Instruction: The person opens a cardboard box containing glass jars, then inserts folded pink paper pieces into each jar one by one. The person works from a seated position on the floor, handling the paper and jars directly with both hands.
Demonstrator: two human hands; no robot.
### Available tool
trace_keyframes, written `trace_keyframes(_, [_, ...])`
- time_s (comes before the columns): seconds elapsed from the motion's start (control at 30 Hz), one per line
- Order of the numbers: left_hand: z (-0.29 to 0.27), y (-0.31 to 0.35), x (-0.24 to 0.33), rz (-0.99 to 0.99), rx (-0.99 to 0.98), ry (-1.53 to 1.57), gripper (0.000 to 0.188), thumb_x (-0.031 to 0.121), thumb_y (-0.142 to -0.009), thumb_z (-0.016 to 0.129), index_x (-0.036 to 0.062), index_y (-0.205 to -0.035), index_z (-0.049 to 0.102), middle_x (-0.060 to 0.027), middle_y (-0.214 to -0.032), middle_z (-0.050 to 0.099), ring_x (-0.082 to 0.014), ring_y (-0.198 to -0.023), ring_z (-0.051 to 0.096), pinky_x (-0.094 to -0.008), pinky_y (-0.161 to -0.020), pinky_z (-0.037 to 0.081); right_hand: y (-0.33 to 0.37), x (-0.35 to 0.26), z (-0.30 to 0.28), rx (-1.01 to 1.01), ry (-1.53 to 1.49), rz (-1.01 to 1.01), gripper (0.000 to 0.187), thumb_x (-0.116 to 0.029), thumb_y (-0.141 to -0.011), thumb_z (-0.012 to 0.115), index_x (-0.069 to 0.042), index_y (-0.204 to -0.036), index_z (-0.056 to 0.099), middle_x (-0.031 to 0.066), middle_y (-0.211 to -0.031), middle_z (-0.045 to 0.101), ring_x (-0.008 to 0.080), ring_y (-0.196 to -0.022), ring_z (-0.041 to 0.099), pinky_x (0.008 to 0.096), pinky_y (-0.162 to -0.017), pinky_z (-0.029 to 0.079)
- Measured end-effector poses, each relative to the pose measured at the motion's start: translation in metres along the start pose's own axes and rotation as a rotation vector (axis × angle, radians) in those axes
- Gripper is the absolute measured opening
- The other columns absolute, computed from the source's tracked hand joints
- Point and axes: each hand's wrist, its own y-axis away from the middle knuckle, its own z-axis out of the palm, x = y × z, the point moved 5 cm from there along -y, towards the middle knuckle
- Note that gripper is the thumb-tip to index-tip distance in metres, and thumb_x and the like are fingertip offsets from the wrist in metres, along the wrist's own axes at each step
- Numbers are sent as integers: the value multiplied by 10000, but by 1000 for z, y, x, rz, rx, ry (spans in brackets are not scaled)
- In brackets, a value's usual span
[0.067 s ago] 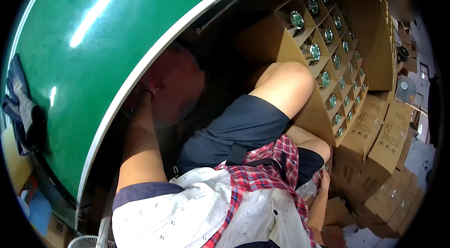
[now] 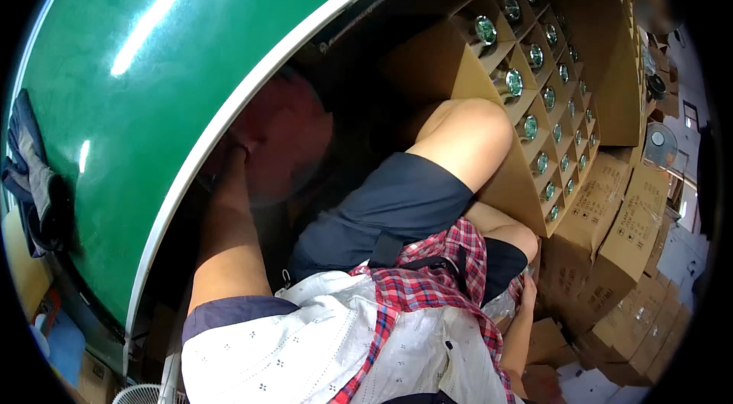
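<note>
— Where is the red bundle (image 2: 294, 137)?
— Under the green table (image 2: 206, 37), by the person's left hand (image 2: 234, 156), its grip too shadowed to tell
— And the right hand (image 2: 527, 294)?
— Beside crinkled clear plastic (image 2: 502, 306), grip unclear

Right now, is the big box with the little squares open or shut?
Open. The divided carton has a flap standing out, and shiny round tops show inside its compartments.

Glare over gloom
We see 2 white streaks (image 2: 163, 11) on the green tabletop (image 2: 244, 30), deep shadow beneath (fisheye corners black).
</note>
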Motion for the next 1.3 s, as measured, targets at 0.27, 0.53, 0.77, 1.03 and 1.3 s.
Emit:
trace_keyframes(0.27, [-3,-7,-19,92,227,234,924,373,-570,779,-62,-1279,377,-241,-1274,467,-363,-1195,454,-402,-987,395,-10,-37,48,-68,88,-153,218,-271,-894,471,-165,-705,494,-61,-586,390,54,-494,405,209,-421,339])
trace_keyframes(0.53, [-18,20,-49,90,217,656,774,311,-621,764,-37,-1240,457,-238,-1211,518,-327,-1138,504,-385,-952,401,-22,-25,49,-87,36,-190,195,-289,-895,489,-164,-753,532,-70,-577,379,49,-478,382,196,-429,339])
trace_keyframes(0.77, [8,6,-109,-47,-122,869,770,335,-650,760,25,-1281,445,-156,-1220,520,-285,-1086,530,-390,-872,454,-25,-10,56,-93,-137,-221,228,-386,-876,534,-196,-748,541,-78,-532,385,49,-413,356,195,-371,262])
trace_keyframes(1.03, [15,38,-151,-203,-97,1128,435,246,-738,682,14,-1084,559,-97,-994,601,-241,-888,595,-369,-738,503,-16,-22,64,-137,-215,-208,255,-384,-871,549,-203,-695,512,-90,-522,369,36,-416,352,187,-383,258])
trace_keyframes(1.3, [-11,115,-141,-145,-233,1590,289,182,-748,650,45,-997,599,-73,-928,620,-222,-860,600,-346,-766,501,-32,-10,61,-136,-315,-224,214,-361,-876,558,-202,-735,537,-103,-517,348,28,-410,313,183,-389,238])
